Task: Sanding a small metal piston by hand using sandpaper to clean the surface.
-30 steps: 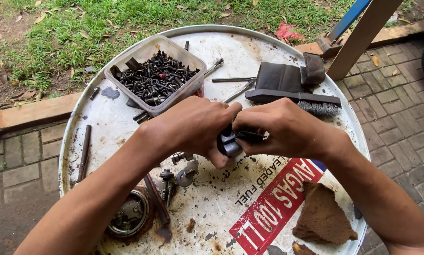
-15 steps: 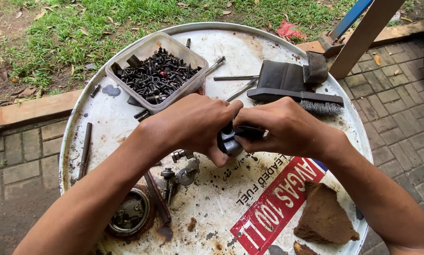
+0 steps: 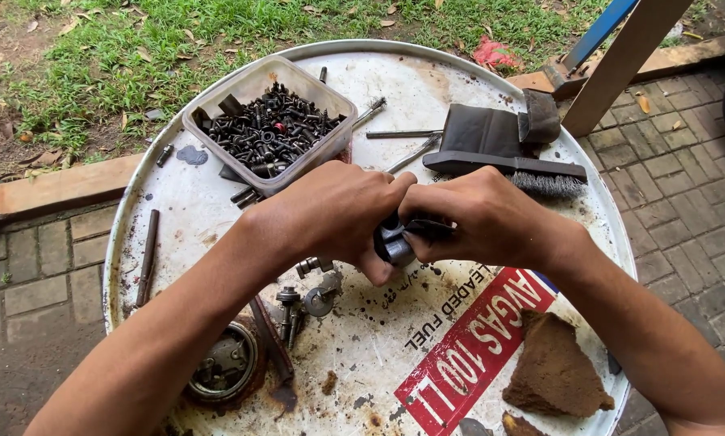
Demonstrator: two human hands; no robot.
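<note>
Left hand [image 3: 338, 211] and right hand [image 3: 482, 216] both clenched on small dark part [image 3: 394, 240], held above drum lid [image 3: 217, 202] centre. Grip and position unchanged from previous frames.

bolt tub [image 3: 217, 109] blocks ahead, wire brush [image 3: 503, 165] right

One label only; a red rectangular sticker [image 3: 477, 355] with white lettering lies slanted on the white drum top [image 3: 177, 210], just below my wrists.
</note>
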